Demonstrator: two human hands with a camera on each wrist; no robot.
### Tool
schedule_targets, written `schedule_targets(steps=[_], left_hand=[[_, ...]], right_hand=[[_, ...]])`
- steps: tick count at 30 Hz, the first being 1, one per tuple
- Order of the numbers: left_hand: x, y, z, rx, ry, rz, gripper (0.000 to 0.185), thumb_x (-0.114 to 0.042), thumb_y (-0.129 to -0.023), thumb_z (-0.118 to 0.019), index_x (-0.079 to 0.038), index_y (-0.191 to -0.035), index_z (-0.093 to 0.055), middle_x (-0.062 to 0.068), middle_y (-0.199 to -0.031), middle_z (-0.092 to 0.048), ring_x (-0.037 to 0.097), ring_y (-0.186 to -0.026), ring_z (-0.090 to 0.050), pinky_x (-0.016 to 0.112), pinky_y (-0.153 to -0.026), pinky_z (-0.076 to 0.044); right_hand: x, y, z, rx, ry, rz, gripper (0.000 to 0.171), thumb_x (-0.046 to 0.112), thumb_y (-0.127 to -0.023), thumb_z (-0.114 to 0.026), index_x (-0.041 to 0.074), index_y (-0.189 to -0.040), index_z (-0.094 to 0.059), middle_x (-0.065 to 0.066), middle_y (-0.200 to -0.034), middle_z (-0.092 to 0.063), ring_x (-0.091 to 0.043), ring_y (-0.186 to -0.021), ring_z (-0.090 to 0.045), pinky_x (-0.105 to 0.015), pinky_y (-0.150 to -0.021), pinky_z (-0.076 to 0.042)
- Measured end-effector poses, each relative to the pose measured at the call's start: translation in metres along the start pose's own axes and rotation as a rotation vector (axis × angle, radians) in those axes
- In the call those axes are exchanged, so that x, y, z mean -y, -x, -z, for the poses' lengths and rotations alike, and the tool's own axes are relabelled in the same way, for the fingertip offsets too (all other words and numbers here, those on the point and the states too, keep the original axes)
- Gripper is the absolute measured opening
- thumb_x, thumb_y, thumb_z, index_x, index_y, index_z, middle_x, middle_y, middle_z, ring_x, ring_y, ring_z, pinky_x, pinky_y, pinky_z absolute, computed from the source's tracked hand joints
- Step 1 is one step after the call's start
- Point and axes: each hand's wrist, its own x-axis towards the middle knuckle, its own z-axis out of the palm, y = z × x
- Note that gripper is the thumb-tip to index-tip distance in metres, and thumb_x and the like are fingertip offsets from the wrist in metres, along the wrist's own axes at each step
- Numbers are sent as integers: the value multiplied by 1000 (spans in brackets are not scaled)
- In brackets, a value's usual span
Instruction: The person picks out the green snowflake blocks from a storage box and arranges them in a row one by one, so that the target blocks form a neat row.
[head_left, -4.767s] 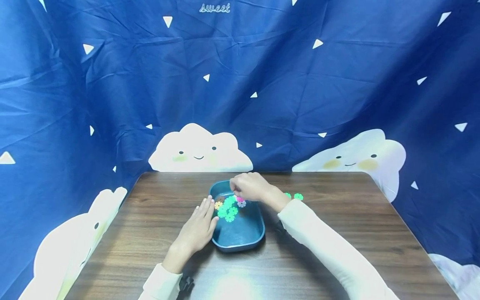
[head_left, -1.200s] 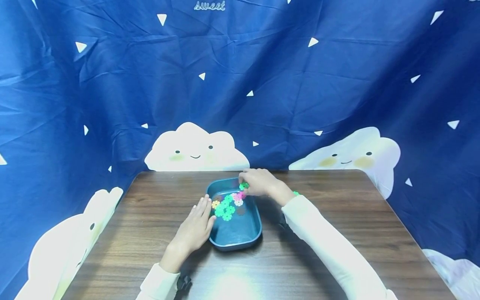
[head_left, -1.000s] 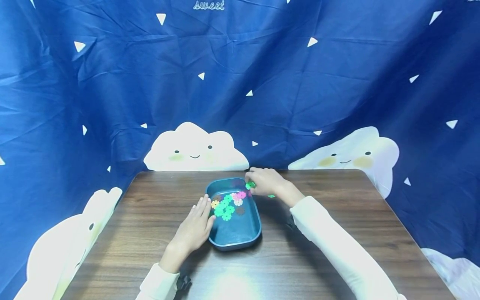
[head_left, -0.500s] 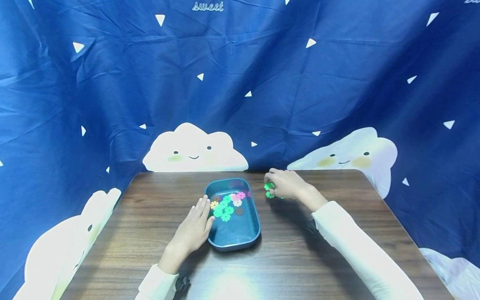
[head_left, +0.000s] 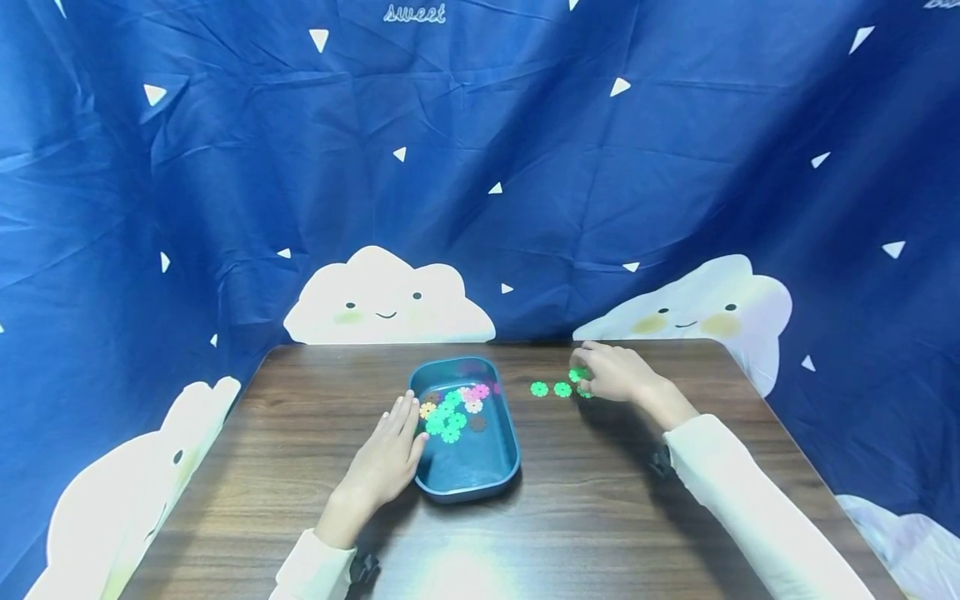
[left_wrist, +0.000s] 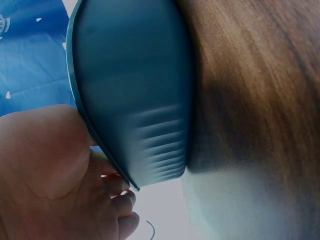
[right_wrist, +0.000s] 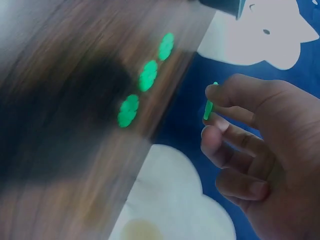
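My right hand (head_left: 615,372) pinches a green snowflake-shaped plastic disc (right_wrist: 208,109) between thumb and index finger, held edge-on in the right wrist view. Below it on the table lie three similar green discs (right_wrist: 148,76) in a row; the hand partly covers the rightmost in the head view. My left hand (head_left: 382,458) lies with straight fingers against the left side of a blue rectangular tray (head_left: 468,475). In the left wrist view the palm faces the tray's rim. Inside the tray are several green discs (head_left: 450,421), plus pink (head_left: 480,391), white, orange (head_left: 427,410) and brown (head_left: 477,424) ones.
The wooden table (head_left: 600,517) extends around the tray, its back edge just beyond the row of discs. Behind it hangs a blue curtain (head_left: 420,200) with white clouds and triangles. A dark wrist strap (head_left: 365,569) shows under the left sleeve.
My right hand reached into the tray, came up with a green disc, and carried it rightward past the tray edge to over the row's right end. The left hand has stayed at the tray.
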Motion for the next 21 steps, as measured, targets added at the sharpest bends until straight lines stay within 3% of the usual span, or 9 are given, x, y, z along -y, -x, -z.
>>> schedule_targets(steps=[21], left_hand=[[2, -1, -2, -1, -4, -13, 60, -31, -105, -42, 1, -153, -26, 16, -163, -19, 31, -152, -19, 49, -123, -23]], right_hand=[[-55, 24, -34, 23, -77, -138, 29, 22, -82, -72, 15, -110, -67, -2, -103, -62, -21, -82, -61, -48, -66, -52]])
